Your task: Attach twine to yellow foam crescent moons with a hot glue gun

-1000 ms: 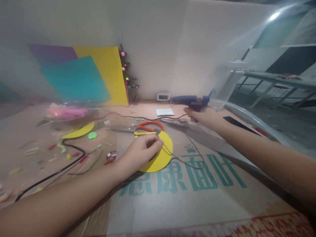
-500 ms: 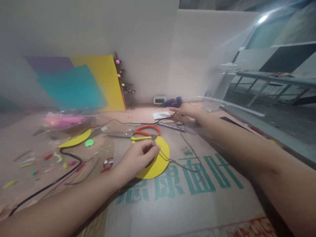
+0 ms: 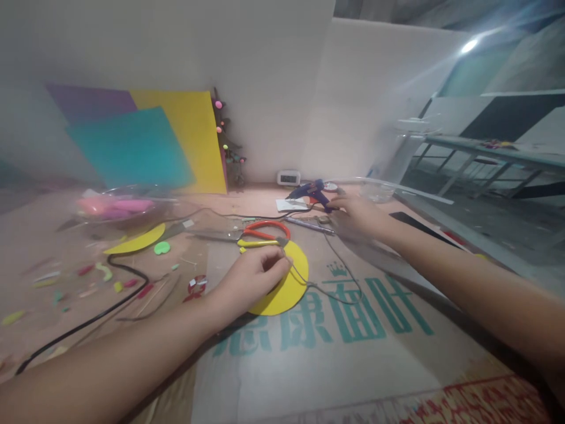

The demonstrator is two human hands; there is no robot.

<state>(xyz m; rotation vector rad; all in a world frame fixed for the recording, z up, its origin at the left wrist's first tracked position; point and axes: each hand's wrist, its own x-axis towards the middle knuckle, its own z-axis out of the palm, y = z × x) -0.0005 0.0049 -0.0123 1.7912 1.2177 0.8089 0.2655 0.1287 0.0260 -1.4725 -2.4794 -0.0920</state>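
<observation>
My left hand [image 3: 256, 274] is closed in a pinch on one end of a thin grey cord [image 3: 338, 301], over a round yellow disc [image 3: 289, 294]. From its fingers the cord loops out to the right across the printed sheet. My right hand [image 3: 359, 213] has its fingers stretched out and is slightly blurred, just right of the handle of a blue glue gun [image 3: 311, 189]. The glue gun rests at the back by a small white card [image 3: 289, 205]. Scissors with red and yellow handles [image 3: 265, 229] lie behind my left hand, near the disc's far edge.
A pen [image 3: 311, 225] lies right of the scissors. At left are a yellow cut piece [image 3: 136, 240], a green button-like piece [image 3: 162, 248], scattered scraps and a black cable [image 3: 83, 323]. Coloured sheets [image 3: 132, 147] lean on the wall. A small digital clock [image 3: 288, 178] stands at the back.
My right hand has moved right and slightly down from the glue gun, whose handle now shows. The left hand keeps its pinch over the disc. The view has shifted slightly.
</observation>
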